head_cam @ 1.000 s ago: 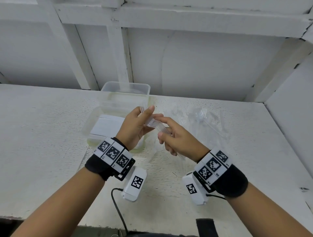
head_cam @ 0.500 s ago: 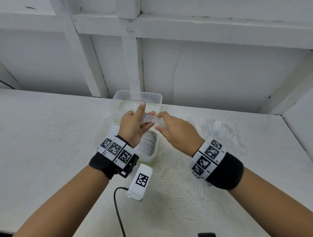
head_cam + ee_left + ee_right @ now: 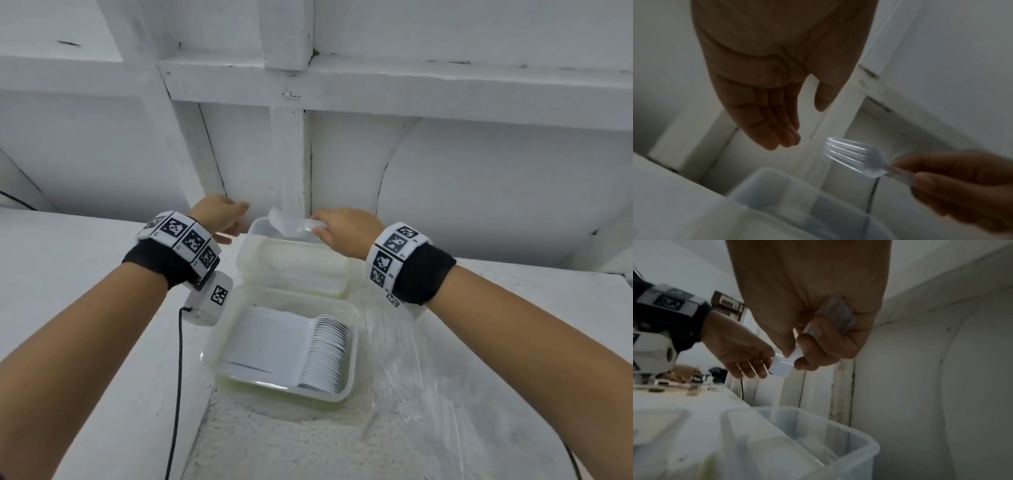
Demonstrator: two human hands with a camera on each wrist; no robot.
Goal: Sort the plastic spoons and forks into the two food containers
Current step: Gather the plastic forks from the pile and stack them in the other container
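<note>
My right hand grips a small bunch of clear plastic forks by the handles, tines pointing left, above the back rim of the far food container. The right wrist view shows the fork heads sticking out below my curled fingers, over the container. My left hand hovers open just left of that container, holding nothing; its straight fingers are a little apart from the forks. The near container holds a nested row of white spoons.
A white wall with beams rises right behind the far container. A crumpled clear plastic bag lies on the white table to the right of the containers. A black cable runs down from my left wrist.
Both hands have moved away from me, from above the near container to the far one. My left hand has let go of the forks and drawn off to the left.
</note>
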